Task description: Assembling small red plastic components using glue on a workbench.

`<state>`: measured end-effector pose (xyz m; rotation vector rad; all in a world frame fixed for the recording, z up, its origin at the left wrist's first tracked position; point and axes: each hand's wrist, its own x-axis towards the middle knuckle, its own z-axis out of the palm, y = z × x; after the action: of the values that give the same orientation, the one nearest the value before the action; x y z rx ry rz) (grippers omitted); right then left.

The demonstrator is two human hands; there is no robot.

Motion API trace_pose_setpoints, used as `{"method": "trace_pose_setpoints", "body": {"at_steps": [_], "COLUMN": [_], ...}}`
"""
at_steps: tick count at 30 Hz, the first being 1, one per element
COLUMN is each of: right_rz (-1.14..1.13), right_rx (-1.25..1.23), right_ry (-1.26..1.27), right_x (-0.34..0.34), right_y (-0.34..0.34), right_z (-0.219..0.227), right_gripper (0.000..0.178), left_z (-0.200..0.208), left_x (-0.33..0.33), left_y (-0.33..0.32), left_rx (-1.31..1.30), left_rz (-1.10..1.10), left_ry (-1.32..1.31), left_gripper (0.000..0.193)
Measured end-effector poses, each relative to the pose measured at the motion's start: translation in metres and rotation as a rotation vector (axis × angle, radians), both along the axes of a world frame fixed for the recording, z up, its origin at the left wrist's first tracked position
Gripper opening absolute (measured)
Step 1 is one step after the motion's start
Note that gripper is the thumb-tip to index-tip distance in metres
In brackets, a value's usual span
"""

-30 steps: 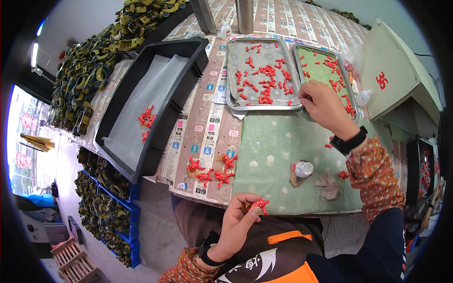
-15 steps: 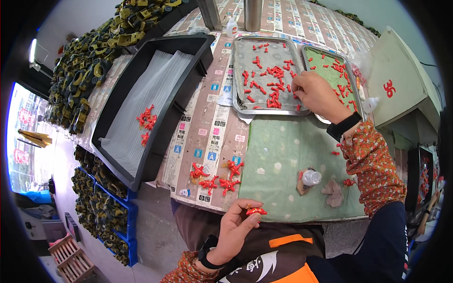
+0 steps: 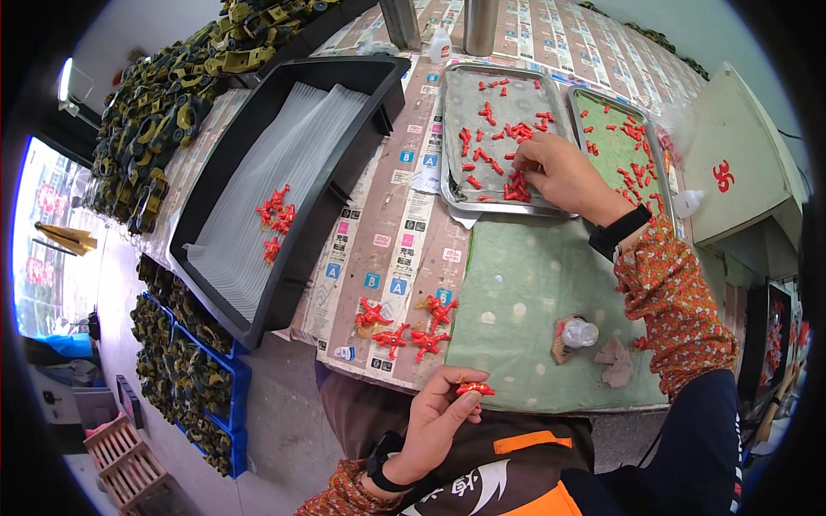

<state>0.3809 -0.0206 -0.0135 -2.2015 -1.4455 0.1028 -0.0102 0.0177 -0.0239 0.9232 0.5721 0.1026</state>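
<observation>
Near the table's front edge, my left hand point(image 3: 440, 419) pinches a small red plastic toy figure point(image 3: 476, 389) between thumb and fingers. My right hand point(image 3: 564, 175) reaches over a metal tray point(image 3: 482, 205) lined with grey cloth. Its fingers are drawn together among loose small red plastic parts point(image 3: 516, 188); its fingertips partly hide whatever they grip. More red parts lie scattered in that tray. Several joined red figures point(image 3: 428, 344) rest on the printed table covering, left of the green mat point(image 3: 516, 284).
A black bin point(image 3: 324, 249) with a ribbed white liner holds a few red figures. Right of the grey tray stands a green-lined tray point(image 3: 594, 129) of red parts. A clear-capped bottle point(image 3: 579, 333) and crumpled cloth point(image 3: 615, 361) sit on the mat. Olive toy vehicles point(image 3: 163, 138) are heaped at left.
My right hand has moved left and slightly down, from the grey tray's right edge into its red parts. My left hand still holds the red figure. The view has shifted slightly.
</observation>
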Motion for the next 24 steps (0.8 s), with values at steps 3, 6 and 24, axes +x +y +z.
{"method": "trace_pose_setpoints", "body": {"at_steps": [3,6,24], "right_rz": [0.006,0.074,-0.059], "right_rx": [0.047,0.079,0.027], "right_ry": [0.019,0.012,0.403], "right_x": [-0.001,0.001,-0.035], "right_y": [-0.001,-0.003,-0.033], "right_z": [0.001,0.001,0.037], "right_gripper": [0.017,0.017,0.015], "left_z": [-0.005,0.001,0.002], "left_x": [-0.003,0.001,0.002], "left_y": [0.001,0.001,0.002], "left_rx": [-0.006,-0.003,-0.002], "left_rz": [-0.030,-0.007,0.003], "left_ry": [-0.039,0.006,0.031], "left_gripper": [0.027,0.026,0.027]}}
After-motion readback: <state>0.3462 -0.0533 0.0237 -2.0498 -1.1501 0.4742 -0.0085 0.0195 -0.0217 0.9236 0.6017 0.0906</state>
